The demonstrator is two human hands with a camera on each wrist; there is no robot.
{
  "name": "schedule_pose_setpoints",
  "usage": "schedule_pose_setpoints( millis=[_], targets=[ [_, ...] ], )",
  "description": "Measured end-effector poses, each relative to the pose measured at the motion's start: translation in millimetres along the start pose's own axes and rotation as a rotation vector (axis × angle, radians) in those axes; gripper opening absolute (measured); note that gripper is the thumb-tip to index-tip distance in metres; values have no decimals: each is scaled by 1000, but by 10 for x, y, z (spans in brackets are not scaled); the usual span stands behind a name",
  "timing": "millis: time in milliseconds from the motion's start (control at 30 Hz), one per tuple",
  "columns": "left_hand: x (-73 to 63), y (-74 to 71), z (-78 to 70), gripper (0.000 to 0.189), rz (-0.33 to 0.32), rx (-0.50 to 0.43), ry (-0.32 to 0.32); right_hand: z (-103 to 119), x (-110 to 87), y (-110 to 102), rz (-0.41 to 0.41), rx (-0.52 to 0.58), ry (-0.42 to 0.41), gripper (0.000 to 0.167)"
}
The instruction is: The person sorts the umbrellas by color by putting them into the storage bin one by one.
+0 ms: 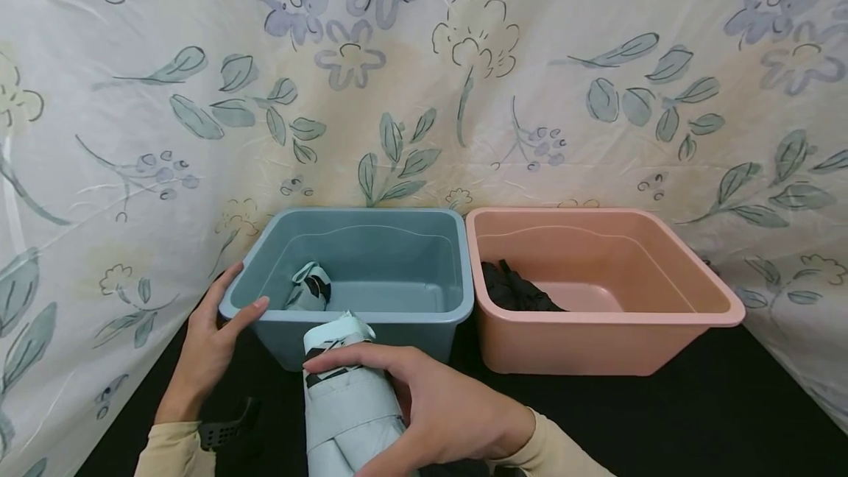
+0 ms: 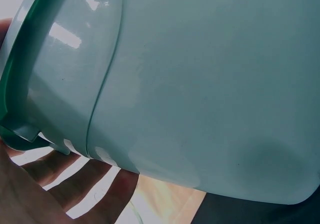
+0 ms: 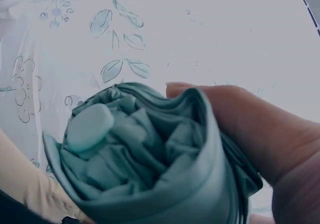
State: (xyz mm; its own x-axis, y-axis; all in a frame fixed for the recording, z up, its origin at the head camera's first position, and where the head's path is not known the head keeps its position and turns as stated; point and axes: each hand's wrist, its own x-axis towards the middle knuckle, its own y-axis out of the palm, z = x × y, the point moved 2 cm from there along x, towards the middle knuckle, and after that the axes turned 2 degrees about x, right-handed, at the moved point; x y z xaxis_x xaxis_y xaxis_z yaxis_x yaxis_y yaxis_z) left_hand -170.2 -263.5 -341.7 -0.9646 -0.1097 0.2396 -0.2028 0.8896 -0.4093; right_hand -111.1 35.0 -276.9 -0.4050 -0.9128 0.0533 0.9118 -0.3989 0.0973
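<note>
My right hand [image 1: 450, 407] grips a pale blue folded umbrella [image 1: 354, 407] with a strap round it and black marks near its far end, in front of the blue bin [image 1: 361, 317]. The right wrist view looks onto the gathered fabric of the umbrella [image 3: 150, 149], with a smooth oval knob [image 3: 90, 127] among the folds. My left hand [image 1: 208, 344] holds the bin's left rim, thumb over the edge and fingers along the outside wall. Inside the bin lies a pale blue fabric bundle [image 1: 311, 288] with black marks, partly hidden by the front wall.
A pink bin [image 1: 609, 344] stands right beside the blue one, with a black fabric bundle [image 1: 517, 289] at its left end. Both bins sit on a black surface [image 1: 715, 411]. Behind them hangs a floral sheet [image 1: 397, 94], which also runs along both sides.
</note>
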Motion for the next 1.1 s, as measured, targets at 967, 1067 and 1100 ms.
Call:
schedule_pose_setpoints(
  millis=[967, 1067, 1100],
  targets=[
    [20, 0, 27, 78, 9, -6, -3, 530, 862, -1025, -443, -166, 93, 73],
    [22, -5, 32, 78, 9, -9, 1, 489, 992, -1124, -464, -137, 114, 73],
    [23, -6, 34, 78, 10, -10, 1, 471, 1032, -1155, -470, -138, 123, 73]
  ],
)
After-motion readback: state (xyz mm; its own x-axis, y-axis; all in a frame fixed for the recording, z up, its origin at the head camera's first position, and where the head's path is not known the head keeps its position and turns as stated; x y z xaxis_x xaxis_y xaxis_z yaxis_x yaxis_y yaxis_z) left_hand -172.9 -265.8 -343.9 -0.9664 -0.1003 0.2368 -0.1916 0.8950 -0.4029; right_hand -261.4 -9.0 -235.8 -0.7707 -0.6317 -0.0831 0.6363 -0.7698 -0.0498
